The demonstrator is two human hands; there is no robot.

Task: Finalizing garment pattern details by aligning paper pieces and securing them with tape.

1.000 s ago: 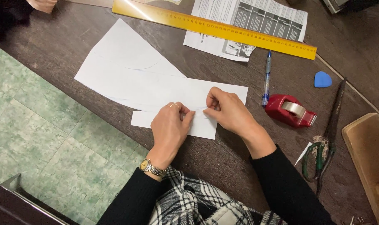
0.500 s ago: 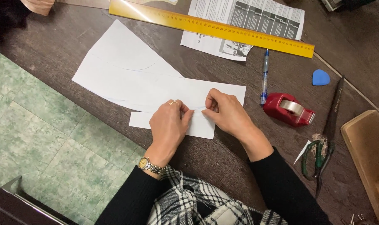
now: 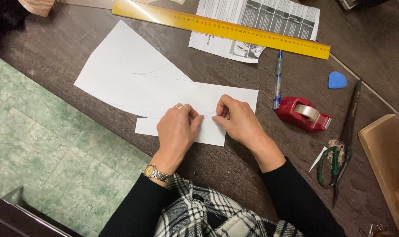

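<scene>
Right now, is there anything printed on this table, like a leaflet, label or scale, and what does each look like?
Printed leaflet: far edge of the table, partly under the ruler; white sheet, black-and-grey panels, torn lower edge.
Ruler: long yellow strip with dark scale marks, lying slantwise across the leaflet.
No packages, signs or screens show.

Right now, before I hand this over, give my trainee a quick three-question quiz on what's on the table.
1. True or false: both hands rest on the white paper sheets.
2. Which lies between the pen and the scissors? A) the red tape dispenser B) the yellow ruler C) the blue chalk piece
3. Which wrist bears the watch?

Key: 1 true, left hand and right hand both press it; 2 A; 3 left.
</scene>
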